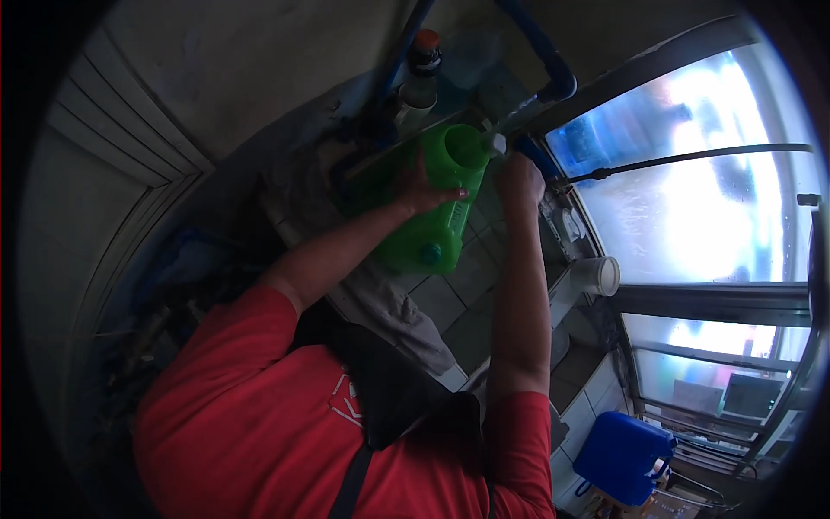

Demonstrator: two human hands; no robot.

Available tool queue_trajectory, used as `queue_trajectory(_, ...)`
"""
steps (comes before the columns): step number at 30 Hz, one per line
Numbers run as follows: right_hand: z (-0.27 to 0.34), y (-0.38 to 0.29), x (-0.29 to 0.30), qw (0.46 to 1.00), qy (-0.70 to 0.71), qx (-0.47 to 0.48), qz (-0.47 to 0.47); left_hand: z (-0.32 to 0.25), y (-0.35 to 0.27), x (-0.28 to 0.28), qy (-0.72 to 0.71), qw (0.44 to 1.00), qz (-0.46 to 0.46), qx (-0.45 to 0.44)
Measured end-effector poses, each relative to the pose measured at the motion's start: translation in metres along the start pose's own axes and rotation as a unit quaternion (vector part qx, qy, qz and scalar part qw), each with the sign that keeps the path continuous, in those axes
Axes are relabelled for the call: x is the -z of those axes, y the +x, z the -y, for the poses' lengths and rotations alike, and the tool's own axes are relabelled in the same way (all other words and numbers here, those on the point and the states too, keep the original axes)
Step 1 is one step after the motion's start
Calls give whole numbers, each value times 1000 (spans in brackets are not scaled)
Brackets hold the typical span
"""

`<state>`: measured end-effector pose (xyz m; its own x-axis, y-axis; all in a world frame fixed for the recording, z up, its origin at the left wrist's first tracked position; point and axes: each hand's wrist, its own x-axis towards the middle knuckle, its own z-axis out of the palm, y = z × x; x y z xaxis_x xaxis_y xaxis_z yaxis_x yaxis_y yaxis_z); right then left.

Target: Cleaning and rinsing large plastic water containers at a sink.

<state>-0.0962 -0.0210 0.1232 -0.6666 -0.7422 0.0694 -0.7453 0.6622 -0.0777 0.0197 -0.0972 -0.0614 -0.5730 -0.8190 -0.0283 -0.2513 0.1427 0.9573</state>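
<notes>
A green translucent plastic container (415, 237) with a wide round mouth is tilted over a tiled counter (476, 259). My left hand (421, 185) grips its side, thumb across the front. Low on the container's face is a round teal cap or plug (430, 253). My right hand (519, 180) is curled beside the mouth, next to a small white fitting or cap (496, 144). Whether my fingers hold that piece is hidden. From a blue pipe elbow (561, 85), a thin stream of water (519, 111) runs toward the white piece.
A bottle with an orange cap (426, 44) stands by a pale cup (415, 104) behind the container. Grey cloth (415, 324) drapes the counter's near edge. To the right are a white tub (600, 276), frosted windows (681, 168) and a blue jerrycan (622, 457).
</notes>
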Motion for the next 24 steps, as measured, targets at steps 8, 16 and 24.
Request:
queue_trajectory(8, 66, 21, 17, 982, -68, 150, 91, 5, -1, -2, 20, 1000, 3, -8)
queue_trajectory(16, 0, -57, 12, 989, 61, 106, -79, -23, 24, 39, -231, 945, 203, -114)
queue_trajectory(24, -205, -186, -85, 911, 117, -263, -297, -59, 93, 50, 375, 887, 167, -210)
